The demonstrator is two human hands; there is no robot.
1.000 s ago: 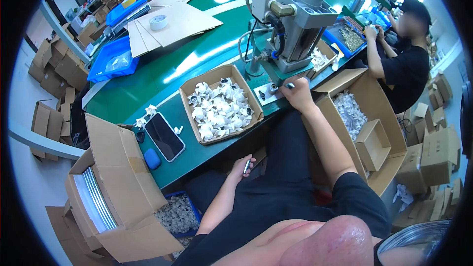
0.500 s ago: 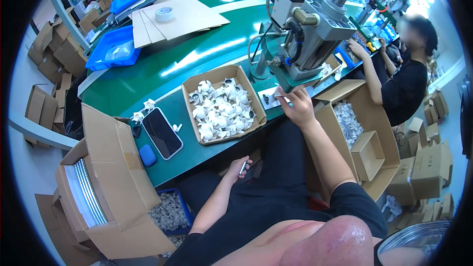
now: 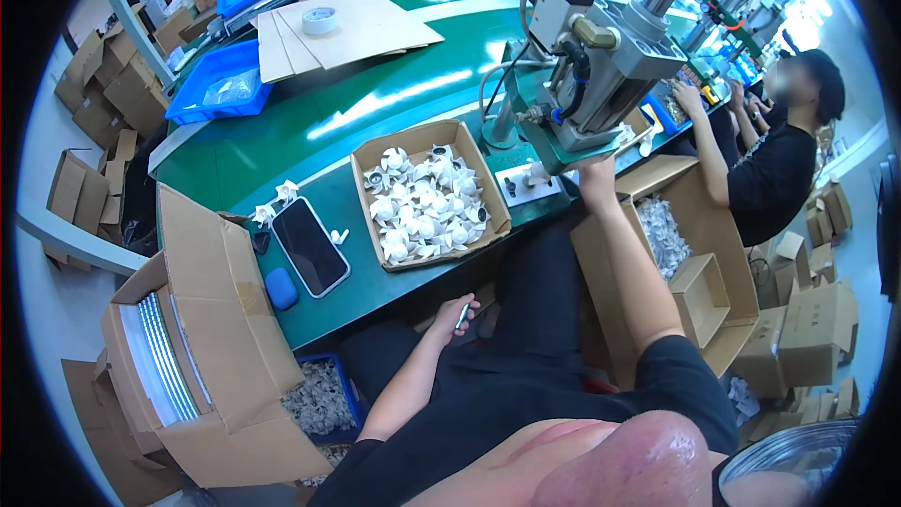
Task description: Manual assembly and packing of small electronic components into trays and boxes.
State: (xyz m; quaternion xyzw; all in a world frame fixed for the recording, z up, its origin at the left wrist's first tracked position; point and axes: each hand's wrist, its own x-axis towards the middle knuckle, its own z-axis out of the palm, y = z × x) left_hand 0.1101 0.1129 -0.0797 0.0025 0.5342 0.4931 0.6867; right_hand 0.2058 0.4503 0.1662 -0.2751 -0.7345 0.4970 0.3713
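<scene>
My left hand [image 3: 455, 316] is closed around a slim silver-and-dark tool [image 3: 463, 315], low over my lap; its exact kind is unclear. My right hand [image 3: 597, 176] is raised beside the head of the bench press [image 3: 587, 84], and the press hides its fingers. Just left of that hand, a white part [image 3: 538, 175] sits on the metal fixture plate [image 3: 516, 190] under the press. A shallow cardboard box [image 3: 497, 197] full of white finned fan-like parts [image 3: 427, 211] stands on the green bench, left of the fixture.
A phone [image 3: 311, 246], a blue case [image 3: 281, 288] and loose white parts lie at the bench's left. Large cartons [image 3: 225, 300] flank me; the right carton [image 3: 610, 272] holds white pieces. A co-worker [image 3: 774, 160] sits at the right. Cardboard sheets [image 3: 347, 28] lie farther back.
My right hand has moved right and up, from the fixture to beside the press head. The white part it was at now stands on the fixture. My left hand keeps its hold.
</scene>
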